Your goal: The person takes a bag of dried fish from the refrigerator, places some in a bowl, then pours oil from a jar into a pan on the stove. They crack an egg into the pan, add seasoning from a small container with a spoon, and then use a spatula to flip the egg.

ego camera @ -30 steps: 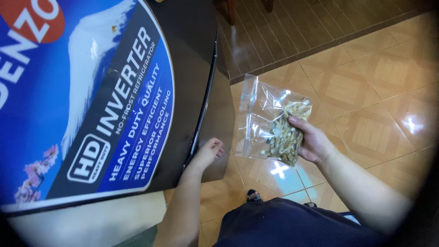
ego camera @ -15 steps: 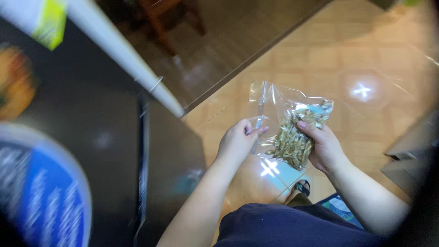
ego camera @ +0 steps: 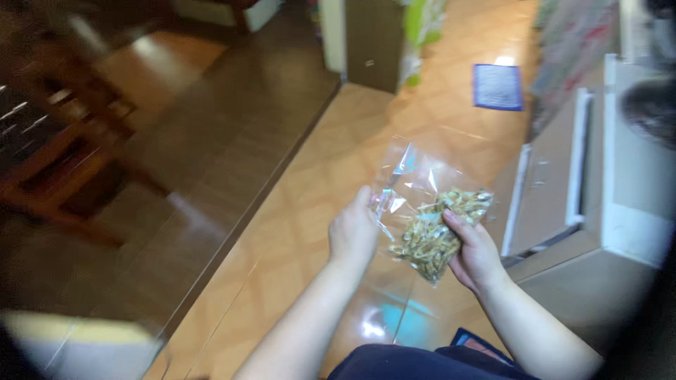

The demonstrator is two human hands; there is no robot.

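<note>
A clear plastic bag (ego camera: pixel 422 211) of small dried fish is held in front of me over the orange tiled floor. My right hand (ego camera: pixel 475 257) cups the bag from below and to the right, thumb on the heap of fish. My left hand (ego camera: pixel 354 231) pinches the bag's upper left edge, near its open top. Both forearms reach up from the bottom of the view.
A beige cabinet (ego camera: pixel 563 190) with drawers stands at the right. Dark wooden furniture (ego camera: pixel 49 162) sits blurred at the left on a darker floor strip (ego camera: pixel 232 141). A blue mat (ego camera: pixel 498 86) lies far ahead, near a tall dark cabinet (ego camera: pixel 370 42).
My left hand left the appliance door and took hold of the bag's edge. The view swung away from the appliance toward the open floor.
</note>
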